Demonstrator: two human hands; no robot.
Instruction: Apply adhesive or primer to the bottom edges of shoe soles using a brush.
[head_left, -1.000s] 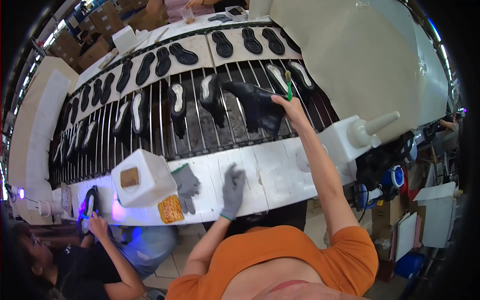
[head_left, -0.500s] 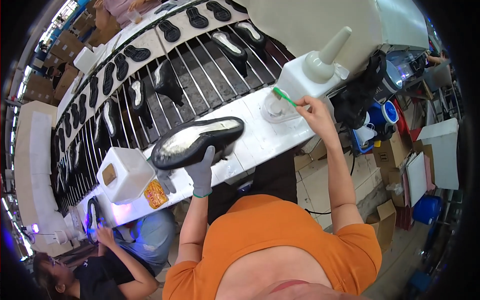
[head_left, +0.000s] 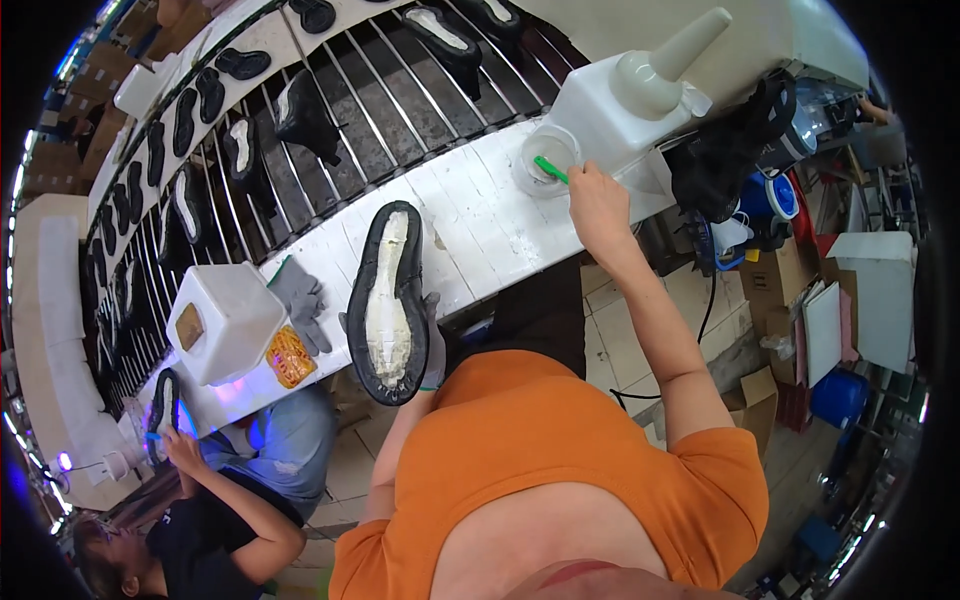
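My gloved left hand (head_left: pixel 436 352) is closed around a black shoe upper (head_left: pixel 387 300) from behind, and most of its fingers are hidden. The shoe is held sole side up, showing a white strip down its middle, with the toe end toward me. My bare right hand (head_left: pixel 600 208) grips a small green brush (head_left: pixel 549 168). The brush's tip dips into a clear round cup (head_left: pixel 526 181), and its bristles are hard to make out. Right behind the cup stands a white bottle with a long nozzle (head_left: pixel 600 105).
A loose grey glove (head_left: pixel 300 300), a white square bottle (head_left: pixel 228 325) and an orange packet (head_left: pixel 291 358) lie on the white bench (head_left: pixel 470 235). Beyond it, a rod conveyor (head_left: pixel 385 125) carries more shoe uppers; black soles line its far side. A co-worker (head_left: pixel 215 530) handles another shoe at lower left.
The shoe has turned from lying crosswise to pointing toward me, and has come nearer to my body. The green brush has moved left and down into the cup.
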